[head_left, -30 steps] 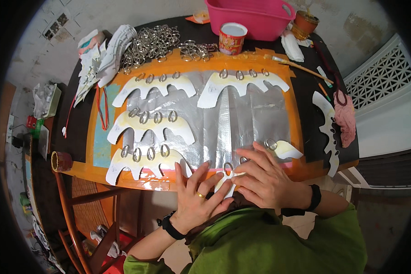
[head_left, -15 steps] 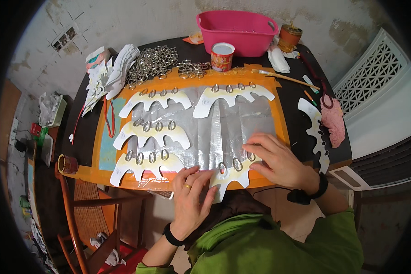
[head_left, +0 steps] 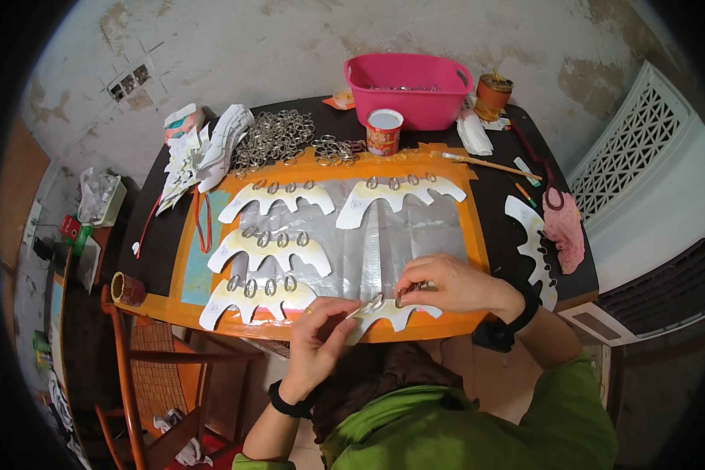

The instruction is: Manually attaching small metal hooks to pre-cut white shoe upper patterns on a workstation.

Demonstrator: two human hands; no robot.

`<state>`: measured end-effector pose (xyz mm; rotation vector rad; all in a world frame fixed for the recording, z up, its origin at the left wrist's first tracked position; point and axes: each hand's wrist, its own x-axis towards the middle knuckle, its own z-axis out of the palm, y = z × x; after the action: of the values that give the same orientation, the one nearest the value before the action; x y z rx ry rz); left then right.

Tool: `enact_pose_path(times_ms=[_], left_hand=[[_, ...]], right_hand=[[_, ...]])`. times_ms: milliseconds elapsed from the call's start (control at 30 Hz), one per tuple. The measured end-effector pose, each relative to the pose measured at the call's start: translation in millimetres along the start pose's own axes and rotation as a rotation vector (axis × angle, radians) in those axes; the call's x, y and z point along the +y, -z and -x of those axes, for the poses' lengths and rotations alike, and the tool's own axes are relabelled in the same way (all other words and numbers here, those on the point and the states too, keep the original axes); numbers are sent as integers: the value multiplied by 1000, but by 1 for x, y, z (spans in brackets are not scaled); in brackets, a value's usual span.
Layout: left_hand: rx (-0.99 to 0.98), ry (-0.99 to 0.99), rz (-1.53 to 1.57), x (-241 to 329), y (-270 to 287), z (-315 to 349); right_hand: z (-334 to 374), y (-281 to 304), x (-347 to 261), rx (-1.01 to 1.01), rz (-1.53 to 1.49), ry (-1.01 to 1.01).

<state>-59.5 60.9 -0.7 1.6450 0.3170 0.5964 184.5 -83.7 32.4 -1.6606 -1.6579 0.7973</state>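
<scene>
At the table's near edge lies a white scalloped cutout (head_left: 400, 315) with oval metal rings along its top edge. Its left end is pinched between the thumb and fingers of my left hand (head_left: 315, 333). My right hand (head_left: 456, 287) is closed at the upper edge, fingertips on a metal ring (head_left: 400, 298); those fingers partly cover the rings there. Another ring (head_left: 374, 301) stands between my hands. Similar ringed cutouts, stained yellow along the top, rest on the silver sheet: one at upper left (head_left: 278, 205), one at upper right (head_left: 368, 202), others at middle left (head_left: 243, 249) and lower left (head_left: 235, 300).
Orange tape (head_left: 478, 249) borders the silver sheet (head_left: 352, 262). Behind it are a heap of metal rings (head_left: 278, 135), a red tin (head_left: 383, 139) and a pink tub (head_left: 411, 110). A brush (head_left: 489, 164), another white cutout (head_left: 534, 235) and a pink cloth (head_left: 564, 235) lie rightward. A wooden chair (head_left: 129, 368) stands left.
My right hand has moved left from the cutout's right end and closed its fingertips on a ring. My left hand keeps the left end. The whole view has shifted slightly.
</scene>
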Motion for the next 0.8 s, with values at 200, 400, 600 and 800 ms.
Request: enact_pose_path(times_ms=[200, 400, 600, 800], left_hand=[[117, 119, 272, 4, 14, -7], [98, 160, 642, 3, 33, -20], [161, 168, 1689, -19, 4, -3], [163, 222, 1216, -9, -31, 21]], right_hand=[[-7, 0, -13, -140, -398, -144], [-13, -5, -23, -162, -747, -226], [-8, -17, -30, 33, -924, -212], [-11, -39, -23, 193, -794, -158]])
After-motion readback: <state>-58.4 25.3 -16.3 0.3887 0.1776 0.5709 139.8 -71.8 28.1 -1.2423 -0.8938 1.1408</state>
